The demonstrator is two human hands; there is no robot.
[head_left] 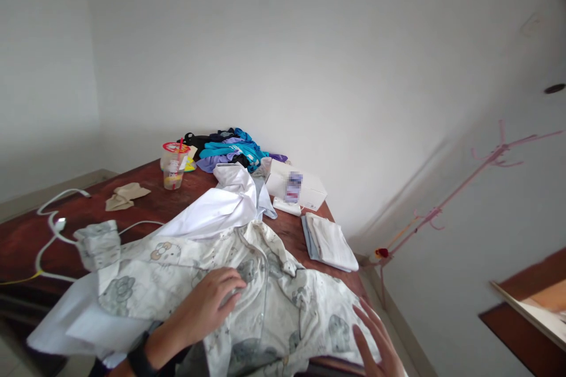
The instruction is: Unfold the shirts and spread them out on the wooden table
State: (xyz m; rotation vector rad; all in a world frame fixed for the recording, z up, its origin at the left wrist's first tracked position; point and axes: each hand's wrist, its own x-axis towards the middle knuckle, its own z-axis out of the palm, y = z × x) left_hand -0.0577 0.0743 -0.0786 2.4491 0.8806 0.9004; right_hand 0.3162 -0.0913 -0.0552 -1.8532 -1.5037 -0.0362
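Observation:
A white pajama shirt (283, 300) with grey cartoon prints lies spread over the near part of the table, its collar toward the wall and its sleeves out to both sides. My left hand (216, 297) rests on the shirt's front, left of the button placket, with fingers slightly bent and the thumb apart; nothing is seen in it. My right hand (378, 336) is at the right sleeve near the table edge, fingers spread. A plain white garment (216, 206) lies behind and partly under the shirt, and more white cloth (84, 321) hangs at the left front.
Folded clothes (331, 241) lie at the table's right edge, near a white box (305, 179). A plastic cup (173, 168), a beige cloth (126, 195) and a heap of clothes (234, 150) stand farther back. White cables (46, 247) cross the left. A pink coat rack (437, 212) stands right.

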